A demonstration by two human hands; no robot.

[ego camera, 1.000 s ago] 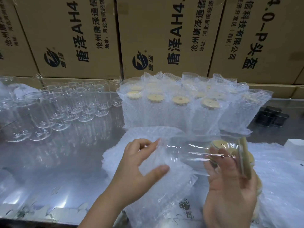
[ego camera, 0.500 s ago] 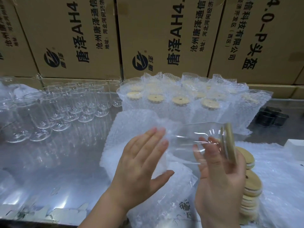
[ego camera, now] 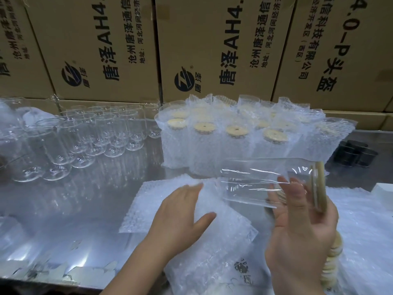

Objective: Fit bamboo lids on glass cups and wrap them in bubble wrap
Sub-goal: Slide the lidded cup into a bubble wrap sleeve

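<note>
My right hand (ego camera: 302, 228) holds a clear glass cup (ego camera: 259, 182) on its side above the table, fingers curled round its lidded end. A bamboo lid (ego camera: 319, 186) closes that end, which points right. The cup's base points left toward my left hand (ego camera: 180, 218), whose straight fingers rest flat on a stack of bubble wrap bags (ego camera: 191, 235). Behind stand several wrapped cups (ego camera: 234, 145) with bamboo lids showing. Several bare glass cups (ego camera: 85, 137) stand at the left. A pile of loose bamboo lids (ego camera: 331, 260) lies partly hidden behind my right hand.
Cardboard boxes (ego camera: 212, 50) form a wall along the back of the shiny metal table (ego camera: 74, 209). Black rings (ego camera: 353, 154) lie at the right, beside a white block (ego camera: 382, 190). More bubble wrap (ego camera: 368, 231) covers the right side.
My right hand has lifted the lidded cup up and to the right. My left hand has let go of the bag's edge, straightened and lowered flat onto the bubble wrap stack.
</note>
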